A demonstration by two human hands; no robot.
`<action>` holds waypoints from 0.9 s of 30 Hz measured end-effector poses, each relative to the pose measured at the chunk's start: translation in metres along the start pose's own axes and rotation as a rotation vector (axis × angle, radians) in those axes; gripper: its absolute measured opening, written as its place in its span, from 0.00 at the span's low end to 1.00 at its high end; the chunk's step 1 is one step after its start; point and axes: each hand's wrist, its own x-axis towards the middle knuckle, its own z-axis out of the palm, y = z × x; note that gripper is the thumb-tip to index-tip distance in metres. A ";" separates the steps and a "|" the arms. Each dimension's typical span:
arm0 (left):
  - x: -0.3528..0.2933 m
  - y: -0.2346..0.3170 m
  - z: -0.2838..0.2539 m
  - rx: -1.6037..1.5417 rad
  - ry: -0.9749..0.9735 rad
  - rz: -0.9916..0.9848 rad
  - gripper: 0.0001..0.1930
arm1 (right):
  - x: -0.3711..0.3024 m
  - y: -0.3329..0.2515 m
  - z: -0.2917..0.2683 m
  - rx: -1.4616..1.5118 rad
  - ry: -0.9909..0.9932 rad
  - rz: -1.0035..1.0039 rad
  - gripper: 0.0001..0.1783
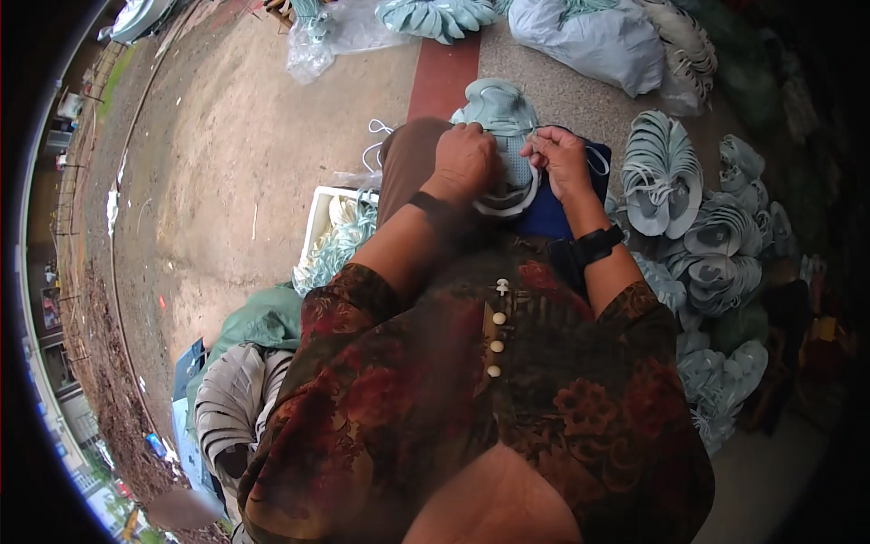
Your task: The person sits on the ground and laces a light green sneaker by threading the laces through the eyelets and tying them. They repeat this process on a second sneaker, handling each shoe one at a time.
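Lying across the lap (410, 168) and a dark blue cloth (555, 207), the pale blue-green shoe upper (512, 118) should handle light, soft and floppy, best held by its thicker edge. The left hand (468, 161) curls over its left side, fingertips hidden, so I cannot tell its grip. The right hand (558, 159) pinches what seems a thin strand (530, 137) beside it. Farther off are nested uppers (666, 163), then a whitish bag (589, 45).
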 end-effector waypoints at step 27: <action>-0.001 -0.005 0.006 -0.193 -0.075 -0.082 0.07 | 0.006 0.000 -0.003 -0.001 -0.001 0.016 0.06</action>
